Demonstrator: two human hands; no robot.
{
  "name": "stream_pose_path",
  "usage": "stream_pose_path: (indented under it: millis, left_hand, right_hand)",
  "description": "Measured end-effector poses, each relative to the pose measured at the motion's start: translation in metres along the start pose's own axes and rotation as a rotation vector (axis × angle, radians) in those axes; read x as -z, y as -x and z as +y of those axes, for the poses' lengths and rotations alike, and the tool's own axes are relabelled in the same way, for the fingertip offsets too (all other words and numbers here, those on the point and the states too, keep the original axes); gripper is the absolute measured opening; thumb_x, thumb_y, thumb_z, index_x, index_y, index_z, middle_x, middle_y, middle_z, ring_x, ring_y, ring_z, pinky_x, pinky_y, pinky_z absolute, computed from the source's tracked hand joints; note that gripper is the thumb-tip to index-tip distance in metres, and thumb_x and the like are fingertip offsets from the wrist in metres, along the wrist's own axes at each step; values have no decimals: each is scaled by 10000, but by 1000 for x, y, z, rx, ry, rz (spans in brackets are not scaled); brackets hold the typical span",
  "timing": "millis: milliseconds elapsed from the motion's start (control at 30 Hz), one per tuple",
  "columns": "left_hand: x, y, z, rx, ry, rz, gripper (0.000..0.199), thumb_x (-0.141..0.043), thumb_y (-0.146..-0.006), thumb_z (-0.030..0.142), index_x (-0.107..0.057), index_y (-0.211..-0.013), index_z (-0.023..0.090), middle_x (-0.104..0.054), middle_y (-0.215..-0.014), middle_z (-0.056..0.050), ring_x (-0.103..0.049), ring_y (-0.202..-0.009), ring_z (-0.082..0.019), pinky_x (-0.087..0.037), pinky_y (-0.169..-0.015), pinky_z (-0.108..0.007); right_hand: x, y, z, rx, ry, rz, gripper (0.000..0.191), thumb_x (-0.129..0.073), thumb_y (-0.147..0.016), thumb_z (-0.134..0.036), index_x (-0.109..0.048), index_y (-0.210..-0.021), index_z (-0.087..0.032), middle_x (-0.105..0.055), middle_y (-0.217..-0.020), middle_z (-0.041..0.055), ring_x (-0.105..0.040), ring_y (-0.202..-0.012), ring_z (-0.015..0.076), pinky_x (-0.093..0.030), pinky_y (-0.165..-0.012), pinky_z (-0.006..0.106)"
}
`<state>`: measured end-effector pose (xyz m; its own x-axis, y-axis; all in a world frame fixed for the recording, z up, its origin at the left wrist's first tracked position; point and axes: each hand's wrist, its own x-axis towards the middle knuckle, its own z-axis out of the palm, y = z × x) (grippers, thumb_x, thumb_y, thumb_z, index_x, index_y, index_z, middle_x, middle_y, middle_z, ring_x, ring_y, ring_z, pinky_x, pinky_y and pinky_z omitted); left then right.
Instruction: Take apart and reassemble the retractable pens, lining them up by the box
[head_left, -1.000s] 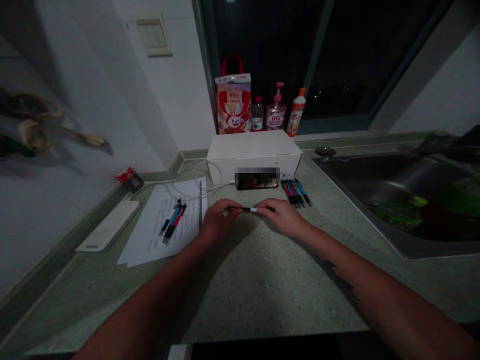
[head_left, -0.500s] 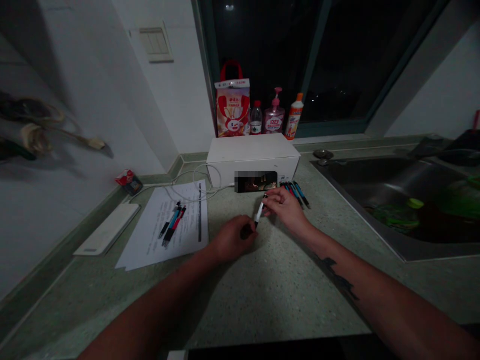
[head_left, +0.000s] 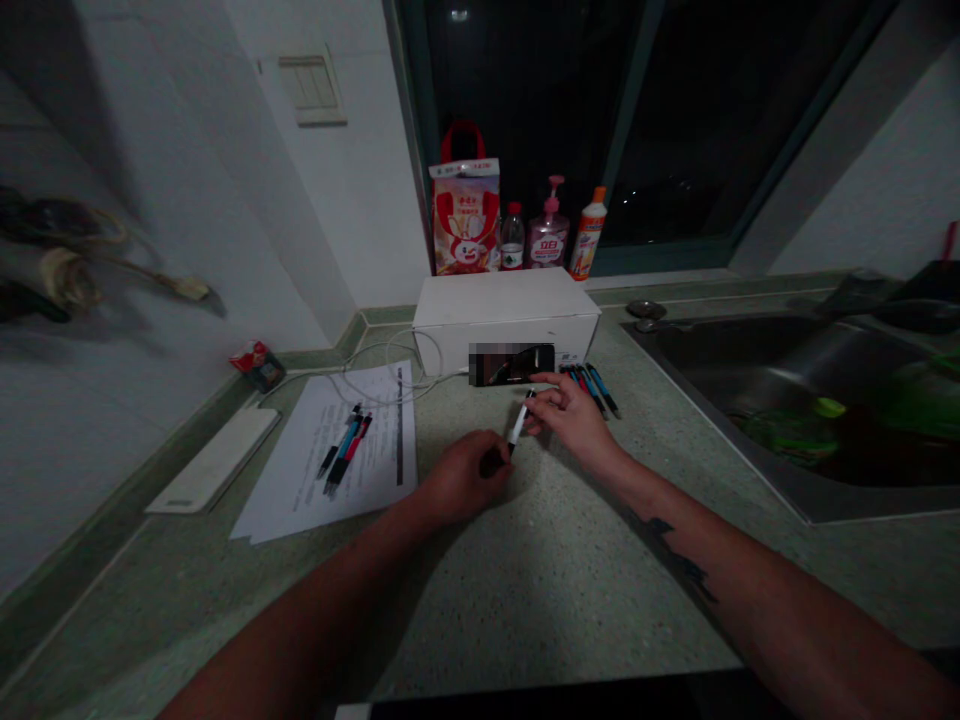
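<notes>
L hand point(head_left: 465, 477) clenching lower end of black-and-white retractable pen point(head_left: 517, 427) above speckled green countertop point(head_left: 540, 610), pen tilting up toward R hand point(head_left: 574, 422). R hand's fingers point(head_left: 544, 398) partly spread, sitting at pen's upper part; can't tell if they're gripping it. Small bunch of colored pens point(head_left: 590, 390) lying just beside R hand, in front of white cardboard box point(head_left: 502, 310). Phone w/ blurred screen point(head_left: 511, 365) leaning against box, white cable point(head_left: 394, 362) trailing alongside. Two more pens point(head_left: 345, 450) resting on printed sheets point(head_left: 322, 470) to the left, near pale flat slab point(head_left: 214, 460). Red-handled gift bag point(head_left: 465, 215), water bottle point(head_left: 512, 238), pink pump bottle point(head_left: 547, 230), orange-capped bottle point(head_left: 589, 235) standing on windowsill behind box. Steel sink point(head_left: 787, 400) sitting to the right.
</notes>
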<state>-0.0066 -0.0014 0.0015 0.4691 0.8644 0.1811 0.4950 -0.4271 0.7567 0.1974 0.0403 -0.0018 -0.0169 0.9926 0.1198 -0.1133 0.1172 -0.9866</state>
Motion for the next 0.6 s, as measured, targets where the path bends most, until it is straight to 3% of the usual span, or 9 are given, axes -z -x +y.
stream_pose_path:
  millis: [200,300,400,500,600]
  left_hand:
    - [-1,1,1,-33,-42,-13,47,-648,-805,186,-645,-844,211,-660,-834,-20,-610,-765,-183,-468,-726,-303]
    - [-1,0,0,-18,-34,5,34,-640,-821,202,-642,-855,209,-660,-837,-17,-617,-772,-182,-472,-731,-302]
    - [-1,-2,-4,-15,-5,51,33,-618,-844,206,-641,-869,206,-668,-841,-18,-622,-770,-179,-483,-729,-301]
    - [0,-3,-7,-38,8,46,47,-624,-852,214,-655,-886,204,-695,-884,-32,-642,-810,-190,-501,-753,-314]
    - [0,-3,-8,-43,19,40,176,-635,-861,221,-676,-1032,209,-725,-992,-57,-663,-870,-203,-524,-813,-345]
  right_hand:
    - [1,-1,4,3,11,-9,447,-838,-679,-467,-587,-958,-224,-634,-715,-56,-696,-594,160,-593,-520,289]
    - [-2,1,4,-12,-6,-8,509,-836,-681,-455,-583,-1066,-238,-655,-730,-57,-702,-616,167,-595,-536,296]
    - [-8,7,6,-56,-9,-114,574,-825,-697,-446,-580,-1174,-243,-709,-791,-23,-707,-668,172,-594,-586,307]
    - [-12,9,11,-75,47,-234,481,-787,-734,-461,-646,-1120,-211,-719,-802,8,-684,-667,162,-574,-621,306]
    - [-4,2,13,-5,210,-126,448,-682,-824,-493,-667,-1152,-188,-707,-775,22,-657,-636,179,-543,-598,317]
